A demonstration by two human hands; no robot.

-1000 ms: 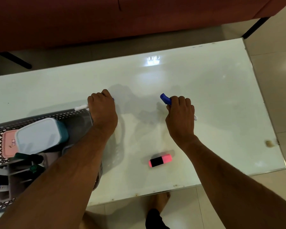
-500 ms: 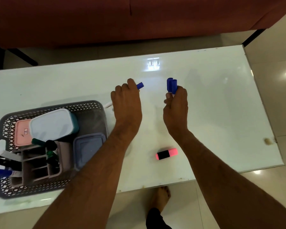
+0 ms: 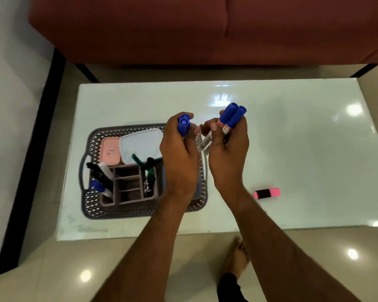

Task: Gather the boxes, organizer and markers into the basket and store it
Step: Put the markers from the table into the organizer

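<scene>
Basket (image 3: 92, 147) of grey lattice sits at nine o'clock on the white surface (image 3: 292, 149), holding a pink box (image 3: 110, 150), a pale blue box (image 3: 140, 147) and my brown organizer (image 3: 129, 186) with markers standing in it. My left hand (image 3: 179, 153) hovers over its right edge, fingers curled tight round blue-capped markers (image 3: 183, 125). Just beside it, my right hand (image 3: 229, 149) is closed round two more blue markers (image 3: 231, 116), caps toward twelve. A pink highlighter (image 3: 267, 193) lies on the surface at four o'clock.
</scene>
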